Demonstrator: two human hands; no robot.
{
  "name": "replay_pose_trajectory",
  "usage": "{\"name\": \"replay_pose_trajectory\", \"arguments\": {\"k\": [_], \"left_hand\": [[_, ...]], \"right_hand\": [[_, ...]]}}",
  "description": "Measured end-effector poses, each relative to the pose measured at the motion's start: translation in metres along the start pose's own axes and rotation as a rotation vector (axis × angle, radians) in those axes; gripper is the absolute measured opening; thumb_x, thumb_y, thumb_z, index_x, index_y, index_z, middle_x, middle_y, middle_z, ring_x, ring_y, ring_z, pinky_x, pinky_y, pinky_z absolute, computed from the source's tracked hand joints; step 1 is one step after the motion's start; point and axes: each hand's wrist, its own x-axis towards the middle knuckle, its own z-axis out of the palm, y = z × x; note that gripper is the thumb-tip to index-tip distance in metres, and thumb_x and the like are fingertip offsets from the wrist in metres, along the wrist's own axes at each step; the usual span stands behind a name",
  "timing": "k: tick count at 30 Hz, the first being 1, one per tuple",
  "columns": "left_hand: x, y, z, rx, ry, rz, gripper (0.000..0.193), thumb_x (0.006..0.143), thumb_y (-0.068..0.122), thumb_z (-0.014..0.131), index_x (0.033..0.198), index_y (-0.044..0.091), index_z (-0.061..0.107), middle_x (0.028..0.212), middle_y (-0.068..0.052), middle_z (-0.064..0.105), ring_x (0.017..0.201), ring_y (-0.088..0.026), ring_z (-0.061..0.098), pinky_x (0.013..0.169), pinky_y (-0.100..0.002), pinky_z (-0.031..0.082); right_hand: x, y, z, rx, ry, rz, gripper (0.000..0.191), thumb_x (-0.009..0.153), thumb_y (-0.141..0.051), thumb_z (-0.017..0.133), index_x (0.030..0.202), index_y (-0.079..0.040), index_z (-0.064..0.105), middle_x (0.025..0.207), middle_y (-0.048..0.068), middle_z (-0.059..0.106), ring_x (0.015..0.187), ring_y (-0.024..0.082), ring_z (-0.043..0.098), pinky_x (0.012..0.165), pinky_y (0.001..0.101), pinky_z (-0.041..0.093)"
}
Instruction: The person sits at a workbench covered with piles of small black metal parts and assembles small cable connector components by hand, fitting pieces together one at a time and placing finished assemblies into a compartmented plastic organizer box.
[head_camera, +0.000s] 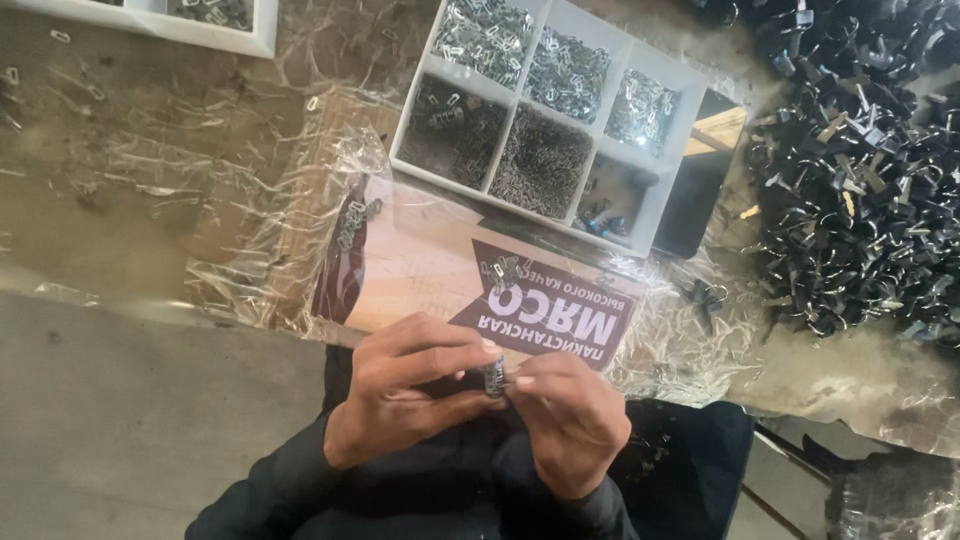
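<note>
Underneath — crinkled plastic sheet (200, 180), dusty floor (120, 420)

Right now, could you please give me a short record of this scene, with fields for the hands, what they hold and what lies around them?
left hand: fingertips pinch a small metal part
right hand: grips the same part from the other side
tray: white, six compartments of small metal pieces
board: printed card under clear plastic sheet, a few loose pieces on it
pile: dark metal clips at the right
</note>
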Motion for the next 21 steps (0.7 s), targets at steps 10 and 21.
{"name": "replay_pose_trajectory", "arguments": {"k": [10, 21], "left_hand": [[-0.004, 0.006, 0.005, 0.105, 0.002, 0.065, 0.048, 0.073, 0.012, 0.092, 0.117, 0.007, 0.073, 0.11, -0.008, 0.074, 0.091, -0.023, 0.072, 0.079, -0.033, 0.059], [-0.003, 0.025, 0.035, 0.168, -0.125, 0.007, 0.033, 0.085, -0.002, 0.076, 0.117, 0.007, 0.072, 0.105, -0.011, 0.078, 0.092, -0.023, 0.079, 0.077, -0.03, 0.062]], "right_hand": [[-0.005, 0.016, -0.013, 0.382, -0.009, 0.394, 0.034, 0.091, -0.001, 0.07, 0.124, 0.001, 0.064, 0.105, 0.007, 0.069, 0.093, 0.017, 0.068, 0.081, 0.0286, 0.058], [0.004, 0.045, -0.101, -1.074, 0.376, -0.19, 0.021, 0.095, -0.012, 0.073, 0.114, -0.004, 0.072, 0.119, 0.014, 0.07, 0.116, 0.033, 0.063, 0.106, 0.0447, 0.05]]}}
